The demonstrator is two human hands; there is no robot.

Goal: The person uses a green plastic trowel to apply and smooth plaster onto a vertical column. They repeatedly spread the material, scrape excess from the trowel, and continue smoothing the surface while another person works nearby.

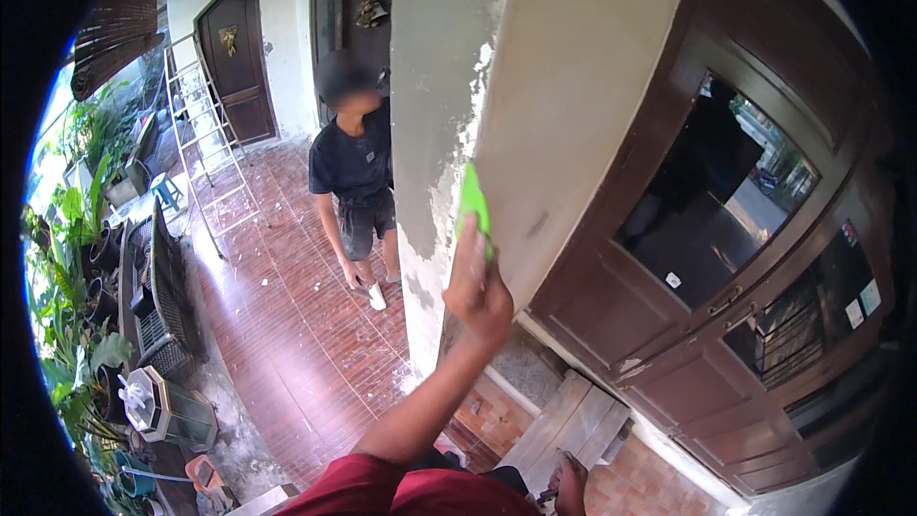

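My left hand [479, 291] is raised against the corner of a wall pillar [435, 115], closed around a bright green putty knife [475, 203]. The blade lies along the pillar's edge, where grey, patchy plaster meets the smooth cream wall [583, 86]. White flaked patches run down that edge above and below the tool. Low down on the right, my right hand [570, 480] hangs with curled fingers near a wooden bench. A small dark thing seems to be in it, too unclear to name.
Another person [353, 162] stands behind the pillar, holding something white low down. A metal ladder [205, 134] leans farther back. Brown doors [621, 325] with glass panes are at right. The wooden bench [568, 420] stands below; potted plants [95, 287] line the left.
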